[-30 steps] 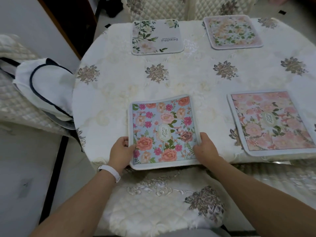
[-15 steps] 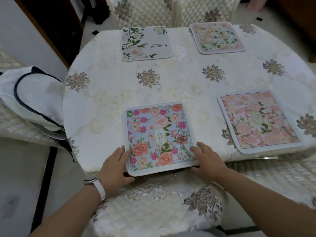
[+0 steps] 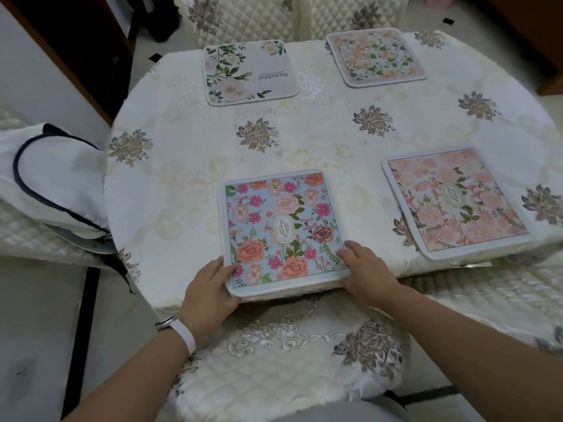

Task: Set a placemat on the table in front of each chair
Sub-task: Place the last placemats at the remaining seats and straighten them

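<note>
My fingers lie flat and loose on the blue placemat, low in the middle of the frame; I think it's down; next, let go.

You have one view only, from the head camera, looking forward and steeply down across the table from its near edge. Your forearms and the near chair fill the bottom, close up; the far chairs reach the top edge.
</note>
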`<action>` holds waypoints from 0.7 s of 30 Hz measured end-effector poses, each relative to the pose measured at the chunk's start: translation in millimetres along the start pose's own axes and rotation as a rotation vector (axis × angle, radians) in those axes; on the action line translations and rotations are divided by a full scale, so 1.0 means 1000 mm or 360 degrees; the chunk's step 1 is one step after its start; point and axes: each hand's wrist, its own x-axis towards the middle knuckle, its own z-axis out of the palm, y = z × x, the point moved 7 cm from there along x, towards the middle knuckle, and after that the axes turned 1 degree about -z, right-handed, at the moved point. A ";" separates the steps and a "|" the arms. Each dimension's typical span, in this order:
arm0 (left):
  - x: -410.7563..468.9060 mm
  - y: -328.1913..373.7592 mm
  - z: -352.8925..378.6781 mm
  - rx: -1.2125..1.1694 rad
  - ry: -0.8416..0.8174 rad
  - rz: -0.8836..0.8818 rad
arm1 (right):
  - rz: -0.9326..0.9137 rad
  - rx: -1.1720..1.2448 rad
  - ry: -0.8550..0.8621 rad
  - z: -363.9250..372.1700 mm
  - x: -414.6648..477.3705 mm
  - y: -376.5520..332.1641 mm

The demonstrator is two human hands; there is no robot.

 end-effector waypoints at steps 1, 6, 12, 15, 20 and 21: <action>-0.001 0.001 0.000 0.0005 0.0010 0.0008 | -0.0015 -0.0023 -0.0004 0.001 0.000 -0.002; 0.001 -0.001 0.001 0.0032 -0.0044 -0.0031 | 0.0009 -0.0002 0.0044 0.001 0.000 -0.002; -0.001 0.001 -0.001 0.0053 -0.0051 -0.0076 | 0.0018 -0.0003 0.0083 0.001 -0.001 -0.002; -0.001 0.004 0.000 0.0064 -0.0058 -0.0073 | 0.0031 -0.0021 0.0078 0.000 -0.001 -0.004; -0.004 0.009 -0.005 0.0034 -0.0057 -0.0109 | 0.0044 -0.0009 0.0026 -0.002 -0.003 -0.006; -0.004 0.011 -0.006 0.0034 -0.0045 -0.0072 | 0.0048 -0.0018 0.0007 -0.003 -0.004 -0.006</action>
